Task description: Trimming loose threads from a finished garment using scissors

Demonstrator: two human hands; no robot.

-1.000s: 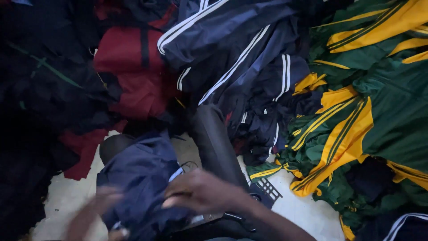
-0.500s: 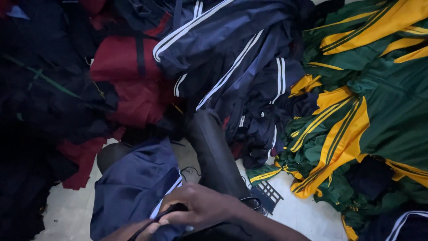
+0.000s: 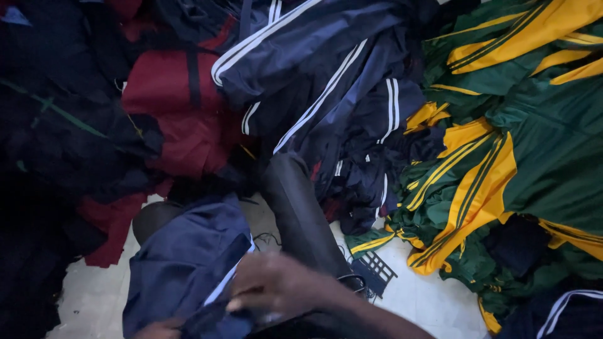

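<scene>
From where I watch, the biggest mass is the green and yellow garment pile (image 3: 502,157) filling the right side, its top and right edges cut off by the frame. Next to it, across the middle top, lies the navy striped clothing (image 3: 326,81), white stripes running along its folds; where one piece ends and another begins I cannot make out. To the left a red and black garment (image 3: 176,119) sits among very dark cloth (image 3: 56,138) that is too dim to read as separate items. Pale floor (image 3: 94,295) shows only in small patches at the bottom.

A dark cylindrical shape (image 3: 295,213) slants down the centre; its lower end disappears behind the arm, and I cannot tell what it is.

The navy garment (image 3: 188,263) lies at lower centre-left, beside that shape. My right hand (image 3: 276,289) is blurred, fingers curled down on the garment's edge, gripping the fabric. The left hand (image 3: 160,328) is barely in view at the bottom edge, touching the same garment; whether it is clenched I cannot tell.

A small dark grid-like piece (image 3: 375,271) rests on the floor just right of the arm.
</scene>
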